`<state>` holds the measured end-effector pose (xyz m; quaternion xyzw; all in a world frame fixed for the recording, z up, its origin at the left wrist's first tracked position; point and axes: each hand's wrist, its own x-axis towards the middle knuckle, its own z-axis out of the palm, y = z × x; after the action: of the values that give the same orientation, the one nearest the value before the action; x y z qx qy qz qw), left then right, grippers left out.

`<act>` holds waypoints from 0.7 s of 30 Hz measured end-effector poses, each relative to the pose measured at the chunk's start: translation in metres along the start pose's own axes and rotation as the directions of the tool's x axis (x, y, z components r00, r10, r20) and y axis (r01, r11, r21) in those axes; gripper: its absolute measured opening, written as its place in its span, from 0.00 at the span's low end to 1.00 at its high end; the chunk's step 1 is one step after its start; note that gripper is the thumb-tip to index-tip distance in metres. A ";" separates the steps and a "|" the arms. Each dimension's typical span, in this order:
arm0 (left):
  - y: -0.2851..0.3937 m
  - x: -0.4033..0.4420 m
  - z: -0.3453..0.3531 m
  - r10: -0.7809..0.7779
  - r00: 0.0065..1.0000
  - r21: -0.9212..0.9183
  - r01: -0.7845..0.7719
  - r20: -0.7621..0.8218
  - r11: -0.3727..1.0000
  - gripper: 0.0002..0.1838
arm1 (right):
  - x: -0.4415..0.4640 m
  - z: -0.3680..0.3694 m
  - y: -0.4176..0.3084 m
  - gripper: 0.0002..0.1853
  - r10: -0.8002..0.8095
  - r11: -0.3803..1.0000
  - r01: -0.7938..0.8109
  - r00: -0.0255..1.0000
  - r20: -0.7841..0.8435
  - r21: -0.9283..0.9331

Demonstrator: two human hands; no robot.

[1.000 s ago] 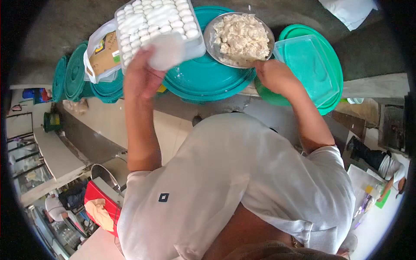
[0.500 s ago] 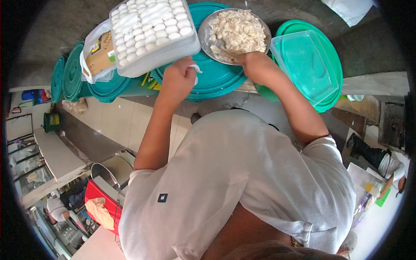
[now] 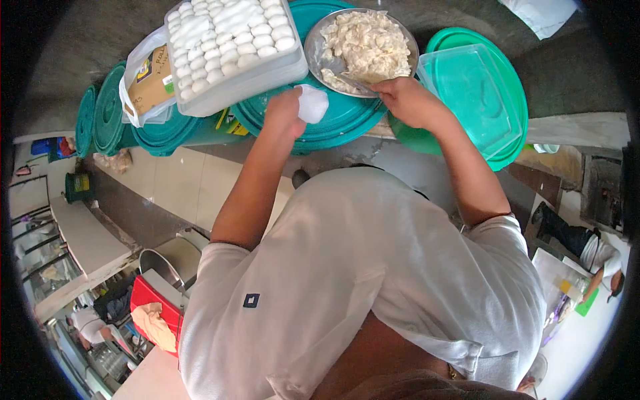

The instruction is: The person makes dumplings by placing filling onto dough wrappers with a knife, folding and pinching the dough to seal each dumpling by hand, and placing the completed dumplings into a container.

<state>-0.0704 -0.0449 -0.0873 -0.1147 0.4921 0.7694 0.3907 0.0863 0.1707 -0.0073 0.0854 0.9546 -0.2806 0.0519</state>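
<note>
My left hand (image 3: 284,113) holds a thin white round wrapper (image 3: 313,104) above a large teal lid (image 3: 340,124). The fingers of my right hand (image 3: 408,101) are closed on a flat utensil (image 3: 357,83), whose far end reaches into the metal bowl (image 3: 317,41). A pale, lumpy filling (image 3: 370,45) is heaped in that bowl. Left of the bowl stands a clear plastic container (image 3: 243,81) with rows of white, rounded dough pieces (image 3: 230,47).
Right of the bowl a clear rectangular lid (image 3: 470,100) lies on a green round lid (image 3: 517,100). At left are a bag with a cardboard box (image 3: 151,83) and more teal lids (image 3: 110,110). Other people (image 3: 600,257) (image 3: 88,325) are at the far right and lower left.
My left hand moved from over the dough container down and right, to beside the bowl, with the white wrapper. My right hand has stayed near the bowl's rim, the utensil now showing more.
</note>
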 end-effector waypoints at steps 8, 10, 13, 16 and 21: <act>0.008 0.003 0.041 0.141 0.990 -0.083 -0.141 -0.006 0.987 0.19 | -0.032 0.006 0.009 0.19 0.020 0.865 -0.065 0.995 0.095 0.498; 0.007 -0.003 0.047 0.143 0.990 -0.087 -0.144 -0.017 0.986 0.19 | -0.044 0.014 0.001 0.19 -0.007 0.904 -0.005 1.000 0.026 0.427; 0.002 -0.006 0.046 0.112 0.993 -0.126 -0.115 -0.034 0.985 0.20 | -0.058 0.038 0.001 0.20 -0.092 0.954 0.123 0.988 -0.122 0.275; -0.001 -0.015 0.040 0.098 0.994 -0.165 -0.104 -0.045 0.981 0.20 | -0.069 0.042 -0.003 0.20 -0.115 0.970 0.139 0.985 -0.129 0.201; 0.007 -0.022 0.041 0.104 0.994 -0.198 -0.111 -0.042 0.974 0.20 | -0.085 0.013 -0.002 0.22 -0.089 0.885 0.163 0.979 -0.185 0.436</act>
<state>-0.0525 -0.0223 -0.0504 -0.1386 0.4237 0.8331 0.3273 0.1697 0.1504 -0.0045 0.0550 0.8685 -0.4884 -0.0643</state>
